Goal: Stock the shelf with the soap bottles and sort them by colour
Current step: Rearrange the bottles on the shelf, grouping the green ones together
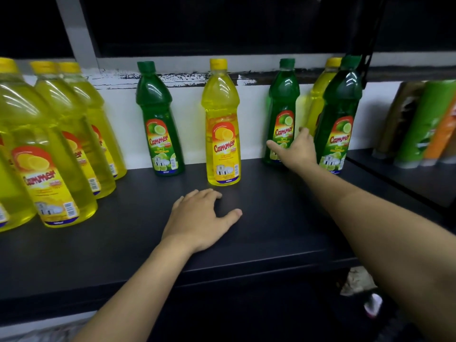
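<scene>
On the dark shelf (271, 206) stand soap bottles in two colours. Several yellow bottles (47, 149) cluster at the left. Further right along the back wall come a green bottle (158, 119), a yellow bottle (222, 124), a second green bottle (282, 99), then a third green bottle (341, 112) with a yellow bottle (320, 90) half hidden behind it. My right hand (296, 150) reaches to the lower part of the second green bottle, thumb stretched out across its front, fingers at its right side. My left hand (202, 218) rests flat on the shelf in front of the lone yellow bottle, holding nothing.
To the right, past a shelf divider, stand green and orange packages (429, 124). A white wall band with peeling paint runs behind the bottles. Below the shelf's front edge, at the lower right, lies some crumpled light material (357, 282).
</scene>
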### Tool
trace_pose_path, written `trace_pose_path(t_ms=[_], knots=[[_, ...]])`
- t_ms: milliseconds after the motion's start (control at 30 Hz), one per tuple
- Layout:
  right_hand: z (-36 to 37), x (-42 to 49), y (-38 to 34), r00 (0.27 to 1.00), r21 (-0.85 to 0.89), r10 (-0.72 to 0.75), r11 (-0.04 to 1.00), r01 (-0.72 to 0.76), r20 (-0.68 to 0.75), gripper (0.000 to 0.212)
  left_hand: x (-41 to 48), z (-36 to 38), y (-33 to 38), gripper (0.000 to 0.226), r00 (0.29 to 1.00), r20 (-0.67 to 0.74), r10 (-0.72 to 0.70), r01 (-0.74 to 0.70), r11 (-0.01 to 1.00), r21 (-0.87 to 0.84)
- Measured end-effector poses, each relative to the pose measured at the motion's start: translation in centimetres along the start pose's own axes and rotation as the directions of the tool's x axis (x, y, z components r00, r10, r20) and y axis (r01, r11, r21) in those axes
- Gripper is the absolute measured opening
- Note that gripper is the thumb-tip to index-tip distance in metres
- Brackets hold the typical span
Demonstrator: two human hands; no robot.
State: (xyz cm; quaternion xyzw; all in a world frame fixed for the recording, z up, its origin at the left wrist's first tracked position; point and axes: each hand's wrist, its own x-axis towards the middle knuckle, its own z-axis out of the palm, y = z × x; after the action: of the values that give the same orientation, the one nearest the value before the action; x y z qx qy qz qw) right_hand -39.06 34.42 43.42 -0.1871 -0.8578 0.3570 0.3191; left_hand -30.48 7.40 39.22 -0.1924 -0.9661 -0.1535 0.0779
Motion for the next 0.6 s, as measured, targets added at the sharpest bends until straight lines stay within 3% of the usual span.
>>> trace_pose_path(t_ms=[133,333,600], knots=[[1.5,1.8,-0.6,1.0,0.018,0.016,1.0,-0.016,0.014,0.107,0.0,0.0,0.0,0.072,1.0,-0.03,0.003,-0.003,1.0,-0.008],[2.9,2.6,0.4,0.997,-0.011,0.009,1.0,-0.01,-0.071,0.096,0.1,-0.1,0.0,0.071,0.999,-0.035,-0.008,0.007,1.0,-0.016],[0.6,0.4,1.0,0.999,0.008,-0.048,0.999,0.048,-0.009,0.087,0.1,-0.3,0.2,0.068,0.999,-0.025,-0.025,0.024,0.999,-0.04]])
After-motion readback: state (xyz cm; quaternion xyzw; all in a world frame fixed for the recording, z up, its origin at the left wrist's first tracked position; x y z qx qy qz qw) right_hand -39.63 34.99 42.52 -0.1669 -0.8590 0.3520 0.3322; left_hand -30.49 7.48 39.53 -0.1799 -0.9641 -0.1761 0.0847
